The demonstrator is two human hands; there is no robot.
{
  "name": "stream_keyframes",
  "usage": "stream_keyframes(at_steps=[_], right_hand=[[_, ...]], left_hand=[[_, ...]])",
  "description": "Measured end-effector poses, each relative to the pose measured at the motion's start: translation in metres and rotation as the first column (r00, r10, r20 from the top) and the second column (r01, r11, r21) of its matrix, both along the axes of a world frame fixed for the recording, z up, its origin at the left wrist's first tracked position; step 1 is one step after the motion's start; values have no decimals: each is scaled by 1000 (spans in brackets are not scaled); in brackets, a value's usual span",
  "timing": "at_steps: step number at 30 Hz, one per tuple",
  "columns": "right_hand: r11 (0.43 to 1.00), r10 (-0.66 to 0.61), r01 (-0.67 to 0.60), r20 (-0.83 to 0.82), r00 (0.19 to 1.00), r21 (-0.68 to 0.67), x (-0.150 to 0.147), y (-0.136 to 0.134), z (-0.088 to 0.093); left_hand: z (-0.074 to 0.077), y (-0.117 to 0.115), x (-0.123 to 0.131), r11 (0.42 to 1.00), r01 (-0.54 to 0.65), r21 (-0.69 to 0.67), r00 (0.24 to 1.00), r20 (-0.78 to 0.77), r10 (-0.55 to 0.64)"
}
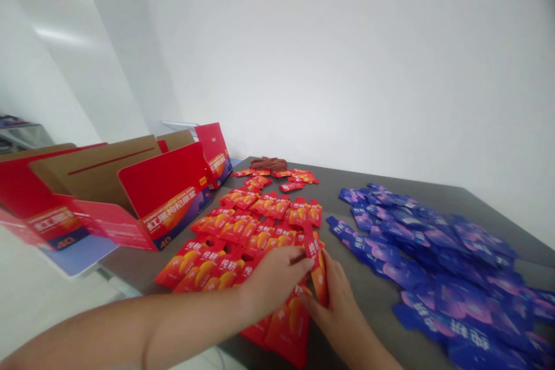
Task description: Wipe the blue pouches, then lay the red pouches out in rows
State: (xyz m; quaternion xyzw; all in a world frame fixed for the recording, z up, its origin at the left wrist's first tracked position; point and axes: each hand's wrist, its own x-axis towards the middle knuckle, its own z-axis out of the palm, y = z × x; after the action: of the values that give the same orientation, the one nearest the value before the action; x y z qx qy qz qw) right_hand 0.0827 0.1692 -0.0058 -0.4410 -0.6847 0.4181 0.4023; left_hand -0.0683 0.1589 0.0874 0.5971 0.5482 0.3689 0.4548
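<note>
Rows of red pouches [234, 225] with orange fruit prints lie side by side and overlapping on the dark grey table [333, 185]. Over their right edge, both hands hold one red pouch [318, 272], tilted up from the others. My left hand [277, 274] pinches it from the left near its upper part. My right hand [336, 306] grips its right side and lower part, thumb in front. More red pouches lie beneath and below the hands, partly hidden by them.
Blue-purple pouches [433, 243] are heaped on the right. Open red cartons [165, 191] stand at the left. Farther back are loose red pouches [299, 176] and a brown bundle [269, 164]. A white wall [347, 58] rises behind the table.
</note>
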Motion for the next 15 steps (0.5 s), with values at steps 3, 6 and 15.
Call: stream_keyframes(at_steps=[3,6,15], right_hand=[[993,9,-14,43,999,119,2,1,-5],[992,7,0,-55,998,130,2,2,-7],[998,52,-56,-162,985,-21,4,10,-14]], left_hand=[[-2,14,-23,990,-123,64,991,-39,126],[-2,40,-67,975,-199,101,976,-74,207],[-16,79,-144,979,-191,76,806,-557,200]])
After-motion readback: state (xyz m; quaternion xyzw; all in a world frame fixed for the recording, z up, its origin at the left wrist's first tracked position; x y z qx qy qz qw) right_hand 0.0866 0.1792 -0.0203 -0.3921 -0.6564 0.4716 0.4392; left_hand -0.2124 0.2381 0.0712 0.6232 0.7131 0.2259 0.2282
